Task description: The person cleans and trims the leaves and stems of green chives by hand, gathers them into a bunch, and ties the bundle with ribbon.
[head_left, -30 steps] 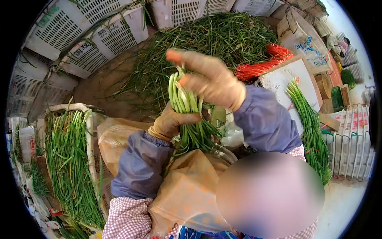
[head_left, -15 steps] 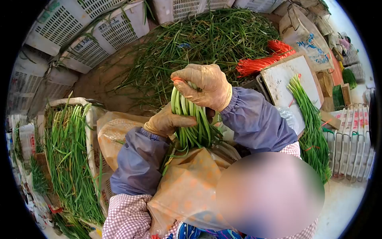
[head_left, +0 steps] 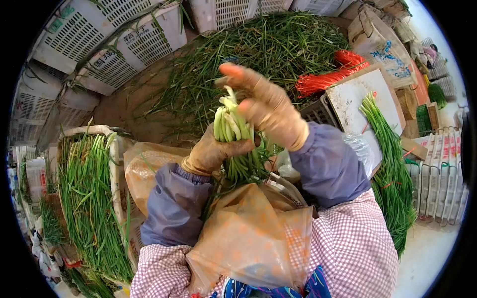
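Note:
My gloved left hand [head_left: 211, 153] is wrapped round a bunch of green onions [head_left: 229, 126], with the pale stem ends pointing up and the green leaves hanging below. Just above and to the right of the stem ends is my gloved right hand [head_left: 271, 102], its fingers apart and smeared by motion. Nothing shows between those fingers, and the thumb side overlaps the edge of the bunch. An orange covering shows on a fingertip of the right glove. The lower leaves are partly hidden behind the plastic apron [head_left: 243, 223] over my lap.
Loose leaves [head_left: 263, 44] are heaped on the floor ahead. Red ties [head_left: 325, 79] lie beside a white board [head_left: 365, 94], where a tied bundle [head_left: 385, 149] rests. At left stands a crate [head_left: 117, 174] of green onions. White baskets [head_left: 144, 42] line the back.
My right hand has lifted off the stem tops and opened, moving slightly right. The pale stem ends are now exposed. My left hand keeps its hold on the bunch.

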The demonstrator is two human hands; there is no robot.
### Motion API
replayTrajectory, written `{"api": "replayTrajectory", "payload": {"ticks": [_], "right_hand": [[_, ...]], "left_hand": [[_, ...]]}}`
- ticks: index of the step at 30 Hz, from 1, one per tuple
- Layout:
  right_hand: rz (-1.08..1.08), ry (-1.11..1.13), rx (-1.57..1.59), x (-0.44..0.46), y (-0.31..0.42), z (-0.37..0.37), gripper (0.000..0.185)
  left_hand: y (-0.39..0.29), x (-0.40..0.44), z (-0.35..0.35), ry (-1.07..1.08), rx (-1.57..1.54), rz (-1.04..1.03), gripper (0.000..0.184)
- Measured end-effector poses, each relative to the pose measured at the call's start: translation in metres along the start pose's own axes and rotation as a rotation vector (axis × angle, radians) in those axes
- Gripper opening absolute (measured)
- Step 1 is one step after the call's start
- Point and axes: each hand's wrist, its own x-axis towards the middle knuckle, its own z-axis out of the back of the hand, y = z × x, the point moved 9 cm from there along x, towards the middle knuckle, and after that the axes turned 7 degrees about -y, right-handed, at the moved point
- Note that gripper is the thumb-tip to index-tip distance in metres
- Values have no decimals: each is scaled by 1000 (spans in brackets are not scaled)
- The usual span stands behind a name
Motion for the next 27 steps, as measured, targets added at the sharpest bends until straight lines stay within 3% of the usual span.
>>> {"api": "replayTrajectory", "payload": {"ticks": [2,4,6,10,12,13,14,15,16,18,20,22,25,27], "right_hand": [[407,52,-354,-5,27,-21,58],[440,-33,-392,-8,21,-21,45],[481,-24,-475,-5,22,-24,37],[672,-40,-696,-13,32,-35,21],[610,36,-844,-10,30,-40,21],[357,12,-475,0,18,-28,26],[108,-15,-104,8,0,-21,32],[92,-107,222,15,-2,-11,42],[82,-168,356,18,11,7,45],[115,-281,-72,-3,20,30,44],[-180,-84,-171,-27,-5,12,41],[103,-171,-520,-44,6,-3,35],[184,-257,-600,-52,6,-2,30],[181,-197,-487,-50,-2,-6,24]], "left_hand": [[3,0,0,5,155,-38,50],[3,3,3,-24,125,-131,51],[1,-6,-4,66,56,-54,54],[1,-5,1,73,338,-212,58],[2,-2,6,-32,406,-270,55],[-2,-3,4,-65,430,-289,54],[0,-6,6,-83,246,-171,50],[2,-11,6,-102,62,-54,47],[2,-16,10,-195,-233,-15,40],[-7,-14,16,-124,-488,-94,41],[-13,-16,27,-207,-489,-126,42],[-14,-14,31,-225,-531,-161,42],[-10,-12,18,-155,-559,-149,44],[-7,-14,24,-229,-553,-174,48]]}}
